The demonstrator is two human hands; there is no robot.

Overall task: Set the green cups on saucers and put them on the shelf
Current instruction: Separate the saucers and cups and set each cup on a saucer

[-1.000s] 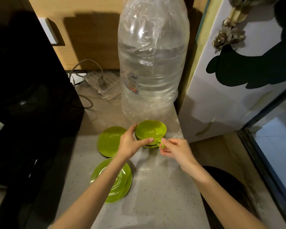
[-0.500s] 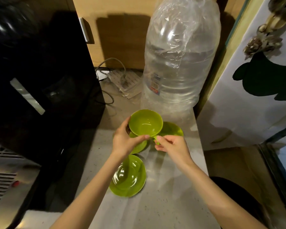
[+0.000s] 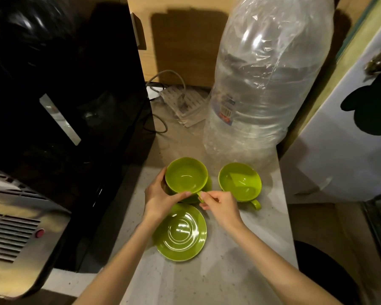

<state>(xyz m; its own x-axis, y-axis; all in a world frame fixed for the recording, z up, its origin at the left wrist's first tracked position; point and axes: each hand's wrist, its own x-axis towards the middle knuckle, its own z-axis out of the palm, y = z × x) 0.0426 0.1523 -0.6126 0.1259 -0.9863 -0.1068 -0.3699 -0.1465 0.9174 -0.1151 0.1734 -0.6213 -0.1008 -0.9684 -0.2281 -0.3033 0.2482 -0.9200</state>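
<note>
A left hand (image 3: 161,200) cupped a glossy green cup (image 3: 186,175), empty, over a half-hidden saucer (image 3: 204,192) on the speckled counter (image 3: 218,271); the right hand (image 3: 221,208) pinched its handle. A second empty cup (image 3: 240,182) sat beside a ridged, bare saucer (image 3: 180,233), below a crinkled clear water jug (image 3: 262,84).

Hidden under the held cup

The held cup (image 3: 186,175) covers most of the far saucer (image 3: 207,186); the water bottle (image 3: 262,84) behind it is cut off at the top edge.
</note>
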